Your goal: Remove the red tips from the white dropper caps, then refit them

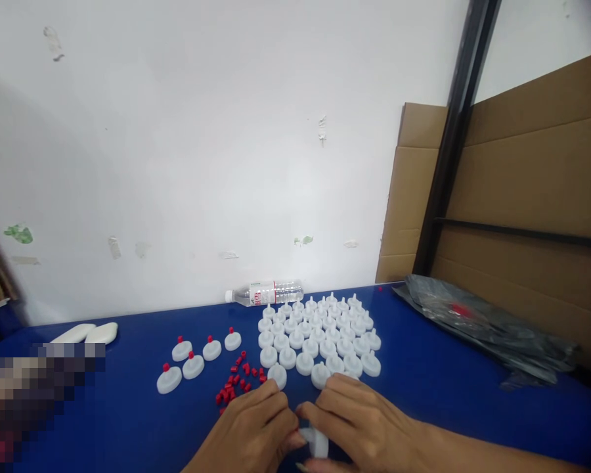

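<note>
My left hand (pixel 251 427) and my right hand (pixel 359 420) meet at the near edge of a blue table (pixel 423 381), fingers curled round a white plastic cap (pixel 318 441) held between them. Just beyond my fingers stand several rows of white caps (pixel 320 335) without plugs. A loose heap of small red plugs (pixel 239 380) lies by my left hand. To the left of the heap sit several white caps with red plugs fitted (pixel 192 361).
A clear water bottle (pixel 266 293) lies on its side against the white wall. A grey plastic bag (pixel 487 325) rests at the right, by cardboard sheets (pixel 532 197) and a black post. Two white oval objects (pixel 86 334) lie at the far left.
</note>
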The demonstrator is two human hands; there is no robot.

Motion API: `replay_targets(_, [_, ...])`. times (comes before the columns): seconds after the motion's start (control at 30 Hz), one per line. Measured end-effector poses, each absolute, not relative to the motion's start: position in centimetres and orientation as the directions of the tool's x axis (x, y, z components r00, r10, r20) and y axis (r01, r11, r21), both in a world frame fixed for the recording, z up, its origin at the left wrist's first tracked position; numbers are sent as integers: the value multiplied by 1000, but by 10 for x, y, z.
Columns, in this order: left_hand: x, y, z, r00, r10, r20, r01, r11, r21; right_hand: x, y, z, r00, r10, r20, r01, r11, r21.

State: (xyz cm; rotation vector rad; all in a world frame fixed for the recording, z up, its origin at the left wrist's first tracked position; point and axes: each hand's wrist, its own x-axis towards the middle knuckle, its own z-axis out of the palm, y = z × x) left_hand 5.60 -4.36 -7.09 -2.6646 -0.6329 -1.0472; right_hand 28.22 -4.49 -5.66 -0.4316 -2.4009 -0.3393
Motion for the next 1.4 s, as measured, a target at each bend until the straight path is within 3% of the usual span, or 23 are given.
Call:
replay_targets(0.4, [55,-52,-62,666,382,640,443,-894,73,280,-47,-60,-774,151,615,379,888,259])
replay_targets(0.57, [54,-51,-53,649,438,621,481,-870,111,279,-43,-53,-741,175,648,397,893,214])
replay_targets(0.7, [43,-43,-38,654,451,607,447,-878,171,281,-39,-47,-709,295,641,481,867,133])
replay_targets(0.83, [17,-25,-22,534,452,715,535,-835,129,289,-34,-39,-672,377,637,544,836,78])
replay_targets(0.97, [-23,1,-13,374,542,753,756,-648,91,297,-23,-37,-619,439,651,620,782,61])
replay_targets(1.17, [-74,30,-14,195,774,603,945,-313,95,300,-11,-45,-654,513,556,658,748,84])
replay_targets(1.4, [-89,43,-28,177,863,473,958,-261,119,295,-21,-44,-720,483,498,590,804,73])
